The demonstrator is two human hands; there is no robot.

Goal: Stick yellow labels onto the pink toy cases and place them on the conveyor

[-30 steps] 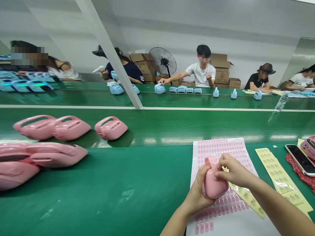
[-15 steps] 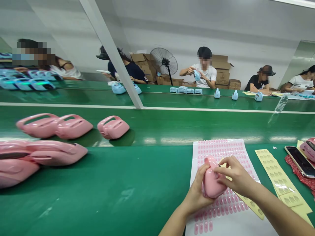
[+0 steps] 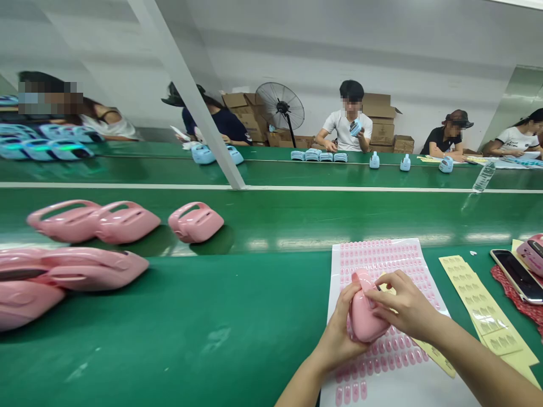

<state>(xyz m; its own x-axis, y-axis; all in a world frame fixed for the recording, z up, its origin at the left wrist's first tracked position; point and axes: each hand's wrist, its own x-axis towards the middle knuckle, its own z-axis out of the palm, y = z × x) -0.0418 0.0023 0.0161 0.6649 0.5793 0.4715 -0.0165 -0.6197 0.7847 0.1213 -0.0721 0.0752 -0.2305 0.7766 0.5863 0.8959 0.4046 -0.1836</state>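
1. The pink housing point(image 3: 367, 321) is in front of you, held up over the white sticker sheet point(image 3: 407, 387), its loop end pointing away and its rounded end toward you.
2. Your left hand point(image 3: 343, 325) is partly closed around the housing's left side – thumb along the near face, the other fingers mostly hidden behind it.
3. Your right hand point(image 3: 401, 302) is half curled, thumb and fingertips at the housing's face just below the loop; you cover that spot, so I cannot tell whether a small piece sits between them.
4. Beneath your hands, the sheet carries rows of oval pink stickers, and a yellow strip point(image 3: 438, 357) lies across it, partly under your right hand and forearm.
5. To your right, more yellow strips point(image 3: 477, 297) overlap on the green table point(image 3: 237, 333); past them a phone point(image 3: 515, 274) rests on red mesh point(image 3: 526, 308), near a pink unit point(image 3: 532, 254) at the edge of view.
6. To your left, several pink housings point(image 3: 93, 270) lie close together, with three others farther back – one of them point(image 3: 201, 223) apart.
7. Across from you, a co-worker in a white shirt point(image 3: 343, 134) holds up a blue unit point(image 3: 355, 128).
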